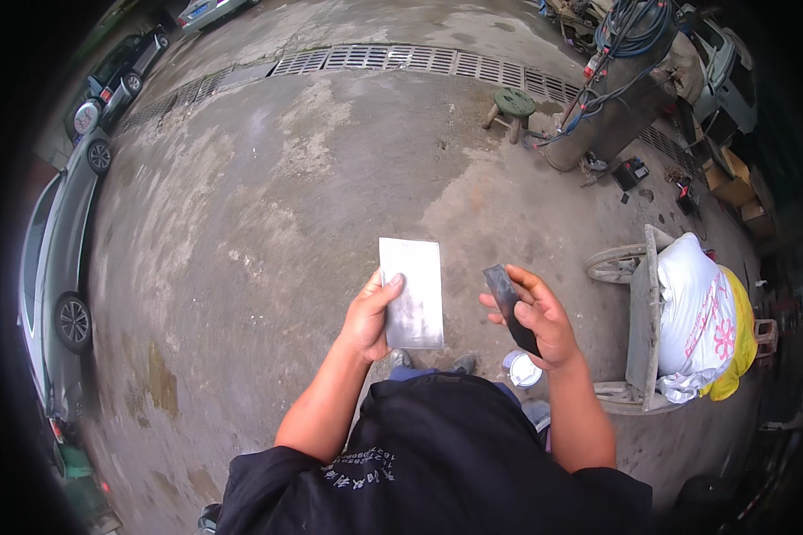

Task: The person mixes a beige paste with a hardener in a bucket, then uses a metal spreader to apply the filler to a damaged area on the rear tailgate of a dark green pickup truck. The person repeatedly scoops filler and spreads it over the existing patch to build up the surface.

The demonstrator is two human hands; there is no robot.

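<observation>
My left hand [370, 314] grips a flat rectangular grey metal plate [412, 292] by its left edge, thumb on top, holding it up in front of me. My right hand [537, 318] holds a narrow dark scraper-like blade [510, 306], its flat end pointing up and away, a little to the right of the plate. The two objects do not touch. A small white round container [523, 369] sits on the ground below my right hand.
Concrete yard with a drain grate [401, 59] across the far side. A handcart [644, 321] carrying white and yellow sacks stands at the right. A green stool [513, 104] and a gas cylinder with hoses [608, 98] are far right. Parked cars [58, 259] line the left.
</observation>
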